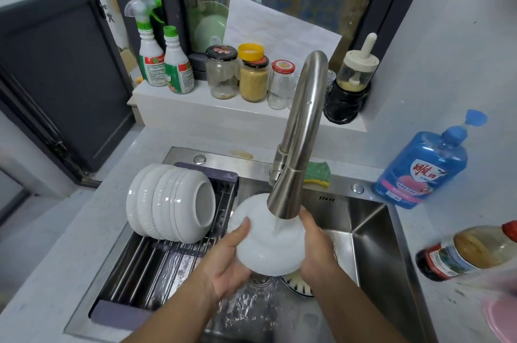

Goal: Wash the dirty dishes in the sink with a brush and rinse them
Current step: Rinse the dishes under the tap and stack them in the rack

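Observation:
A white bowl (268,247) is held over the steel sink (375,233), under water running from the steel faucet (296,152). My left hand (226,264) grips its left side, thumb on the rim. My right hand (316,247) grips its right side. Below the bowl, a dish with a dark patterned rim (296,285) lies in the sink by the drain (258,279). Several white bowls (170,203) lean on their sides on the drying rack (145,267) across the sink's left half. No brush is in view.
A green and yellow sponge (317,173) lies behind the faucet. A blue soap bottle (425,166) and a sauce bottle (464,253) lie on the right counter. Jars (251,77) and spray bottles (152,46) stand on the window ledge.

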### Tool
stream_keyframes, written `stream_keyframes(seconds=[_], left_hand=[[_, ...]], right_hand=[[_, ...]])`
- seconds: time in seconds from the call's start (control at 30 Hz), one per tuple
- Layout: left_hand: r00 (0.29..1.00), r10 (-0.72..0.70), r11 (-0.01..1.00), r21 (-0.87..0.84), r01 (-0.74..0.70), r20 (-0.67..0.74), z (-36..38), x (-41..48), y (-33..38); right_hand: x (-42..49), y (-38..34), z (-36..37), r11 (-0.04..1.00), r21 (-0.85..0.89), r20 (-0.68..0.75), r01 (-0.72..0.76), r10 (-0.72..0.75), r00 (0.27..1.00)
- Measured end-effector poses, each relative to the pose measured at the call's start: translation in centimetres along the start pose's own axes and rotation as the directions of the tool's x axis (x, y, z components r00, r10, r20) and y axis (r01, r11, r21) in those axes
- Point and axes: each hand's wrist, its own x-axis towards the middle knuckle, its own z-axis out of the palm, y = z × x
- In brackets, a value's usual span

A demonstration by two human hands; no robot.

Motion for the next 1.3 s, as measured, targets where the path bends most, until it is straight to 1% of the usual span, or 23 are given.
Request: stream_keyframes(seconds=[0.07,0.13,0.17,0.23,0.3,0.4,0.43,0.5,0.53,0.57,0.6,0.67,0.73,0.83,0.9,0.97,1.0,1.07,1.1,1.13,1.2,1.27,1.3], left_hand=[[0.998,-0.001,0.998,0.062,-0.003,0.058,-0.4,-0.3,-0.2],[0.996,0.014,0.983,0.182,-0.029,0.083,-0.7,-0.5,0.2],[0.997,0.025,0.961,0.273,-0.045,0.077,-0.9,-0.5,0.4],[0.997,0.020,0.883,0.466,-0.050,0.070,-0.7,-0.7,0.5],[0.998,-0.008,0.790,0.612,-0.037,0.070,-0.2,-0.9,0.2],[0.999,0.013,0.672,0.740,-0.031,0.030,0.3,-0.4,-0.2],[1.000,0.028,0.633,0.774,-0.029,0.014,0.7,-0.4,-0.3],[0.995,0.096,0.537,0.842,-0.044,-0.009,1.2,-0.3,-0.3],[0.993,0.121,0.528,0.847,-0.052,-0.014,1.3,-0.4,-0.3],[0.992,0.125,0.560,0.827,-0.044,-0.032,1.2,-0.6,-0.1],[0.995,0.092,0.613,0.790,-0.027,-0.037,0.9,-0.7,0.2],[1.000,0.009,0.687,0.727,-0.017,0.015,0.5,-1.4,0.9],[0.997,-0.022,0.743,0.669,-0.030,0.069,-0.1,-1.7,1.6],[0.991,-0.004,0.846,0.529,-0.070,0.137,-0.5,-2.0,2.3],[0.985,0.027,0.917,0.387,-0.093,0.173,-0.9,-2.1,2.8],[0.987,0.077,0.958,0.265,-0.113,0.141,-1.4,-1.9,3.1],[0.989,0.116,0.959,0.251,-0.135,0.091,-1.7,-1.5,3.3],[0.977,0.202,0.925,0.340,-0.169,-0.065,-1.4,-1.0,2.9],[0.963,0.228,0.901,0.406,-0.152,-0.144,-1.2,-0.7,2.3],[0.956,0.231,0.884,0.450,-0.128,-0.181,-0.8,-0.5,1.6],[0.964,0.161,0.912,0.406,-0.062,-0.214,0.1,-0.2,0.5],[0.969,0.033,0.980,0.199,0.017,-0.244,0.3,0.3,0.3],[0.974,-0.050,0.995,0.072,0.067,-0.221,0.4,0.5,0.6]], right_hand=[[0.9,0.5,0.3,0.995,-0.093,-0.038,0.032,-0.036,0.999],[1.7,1.1,0.7,0.952,-0.288,-0.001,0.103,-0.108,0.994],[2.2,1.2,1.0,0.902,-0.407,0.034,0.142,-0.141,0.990],[2.6,0.9,1.7,0.800,-0.558,0.138,0.219,-0.170,0.976],[2.0,0.1,2.8,0.728,-0.633,0.225,0.261,-0.149,0.963],[0.2,-0.4,4.5,0.677,-0.690,0.247,0.255,-0.110,0.963],[-0.5,-0.2,5.0,0.619,-0.738,0.274,0.270,-0.091,0.957],[-1.3,0.4,5.9,0.430,-0.780,0.455,0.455,-0.110,0.884],[-1.6,0.5,6.2,0.364,-0.755,0.549,0.546,-0.106,0.829],[-1.6,0.5,6.5,0.317,-0.744,0.593,0.588,-0.090,0.800],[-1.4,0.4,6.8,0.334,-0.744,0.582,0.578,-0.101,0.807],[-0.6,-0.3,6.5,0.519,-0.741,0.404,0.425,-0.161,0.901],[0.6,-1.3,5.5,0.663,-0.660,0.334,0.354,-0.163,0.928],[1.4,-3.5,3.6,0.733,-0.598,0.336,0.325,-0.139,0.932],[2.1,-4.0,2.9,0.760,-0.579,0.288,0.296,-0.149,0.946],[2.1,-3.9,2.9,0.772,-0.589,0.221,0.239,-0.130,0.967],[2.3,-3.7,2.9,0.779,-0.596,0.174,0.197,-0.114,0.978],[2.2,-3.6,2.5,0.831,-0.535,0.083,0.152,-0.128,0.988],[2.0,-3.5,2.4,0.853,-0.489,0.065,0.182,-0.172,0.983],[1.6,-3.5,2.4,0.849,-0.470,0.072,0.243,-0.237,0.969],[0.3,-3.0,2.6,0.767,-0.517,0.092,0.380,-0.391,0.916],[-0.9,-2.2,2.3,0.632,-0.583,0.141,0.511,-0.540,0.829],[-1.1,-1.6,2.0,0.585,-0.566,0.198,0.580,-0.587,0.785]])
